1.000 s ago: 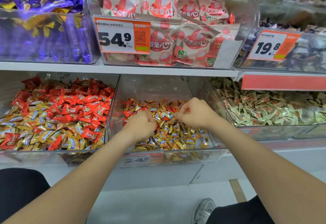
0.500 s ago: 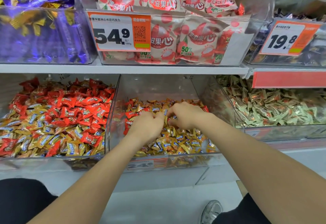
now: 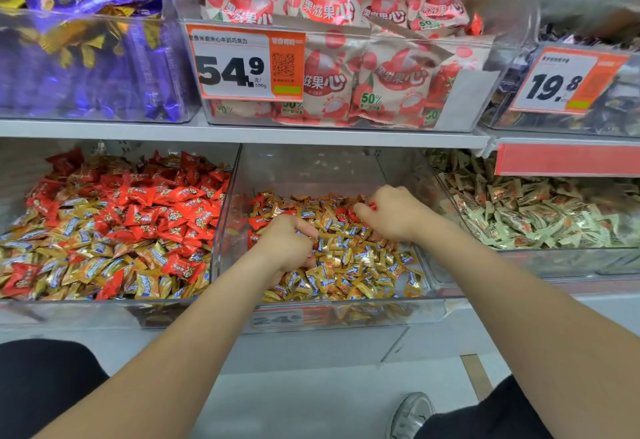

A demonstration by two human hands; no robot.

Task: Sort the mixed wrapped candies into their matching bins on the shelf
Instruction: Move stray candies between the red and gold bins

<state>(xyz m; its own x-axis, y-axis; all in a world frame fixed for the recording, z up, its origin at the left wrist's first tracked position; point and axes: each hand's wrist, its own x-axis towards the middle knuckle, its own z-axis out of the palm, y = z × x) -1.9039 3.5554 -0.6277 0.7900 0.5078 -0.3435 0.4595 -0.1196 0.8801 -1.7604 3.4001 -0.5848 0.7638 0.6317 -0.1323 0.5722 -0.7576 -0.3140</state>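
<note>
The clear middle bin [image 3: 227, 231] on the lower shelf holds mostly gold-wrapped candies [image 3: 356, 265], with a few red-wrapped candies [image 3: 258, 222] mixed in along the back and left. Both my hands are inside it. My left hand [image 3: 285, 246] is curled into a fist on the pile and its fingers close round candies, mostly hidden. My right hand [image 3: 394, 213] is further back and to the right, its fingertips pinching a red candy [image 3: 372, 205] near the bin's back. The left bin [image 3: 69, 307] holds a mix of red and gold candies.
The right bin [image 3: 554, 262] holds pale green wrapped candies. On the upper shelf stand bins of purple packs [image 3: 86, 58], pink-and-white snack bags [image 3: 381, 75] and dark candies [image 3: 616, 106], with orange price tags [image 3: 246, 61]. My shoe [image 3: 412, 414] is on the grey floor.
Half a second ago my hands were close together in the middle bin. My right hand has since moved right and back, while my left hand stays curled on the pile.
</note>
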